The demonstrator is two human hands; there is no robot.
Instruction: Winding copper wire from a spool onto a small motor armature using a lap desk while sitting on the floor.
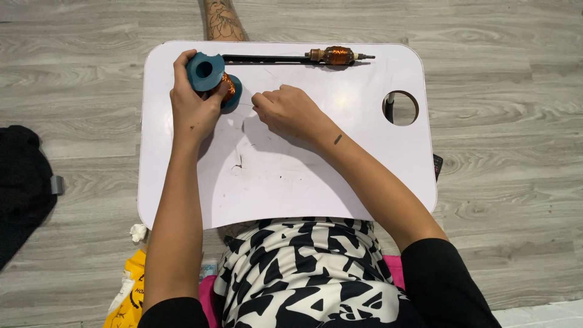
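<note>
My left hand (191, 106) grips a teal plastic spool (206, 71) wound with copper wire, holding it tilted on the far left of a white lap table (285, 176). My right hand (288, 109) rests on the table just right of the spool, fingers curled and pinched together toward it; whether a thin wire runs between them is too fine to see. A motor armature (331, 56) with a copper winding lies along the table's far edge, beside a long dark slot (264, 59).
A round cup hole (401, 108) is cut in the table's right side. A black bag (21, 182) lies on the grey wooden floor at left. A yellow packet (124, 291) sits by my left knee. A tattooed leg (221, 21) shows beyond the table.
</note>
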